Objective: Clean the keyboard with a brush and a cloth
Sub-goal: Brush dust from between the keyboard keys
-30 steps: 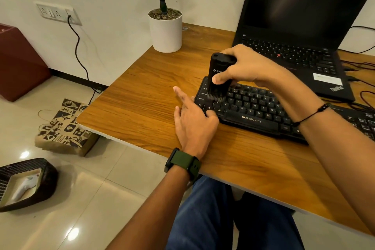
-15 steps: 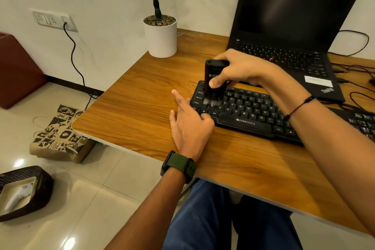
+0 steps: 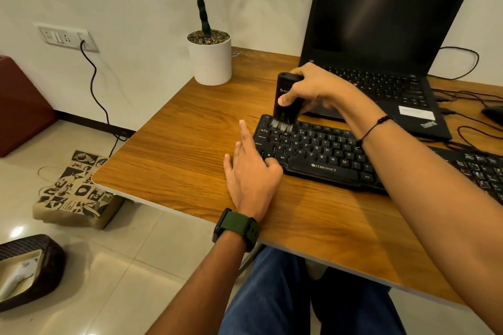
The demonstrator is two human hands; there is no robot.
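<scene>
Brush [image 3: 287,100] upright in right hand [image 3: 317,87] grip — bristles on keyboard [image 3: 321,155].

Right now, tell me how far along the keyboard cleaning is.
Nothing shows as finished yet. In hand: the right hand grips the black brush, bristles on the top-left keys of the Zebronics keyboard, while the left hand steadies its left end. Left: the other keys, then the cloth wipe; no cloth is in view.

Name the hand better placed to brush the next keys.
Right. The right hand already grips the brush, bristles on the keyboard top-left keys. The left hand lies flat, steadying its corner.
</scene>
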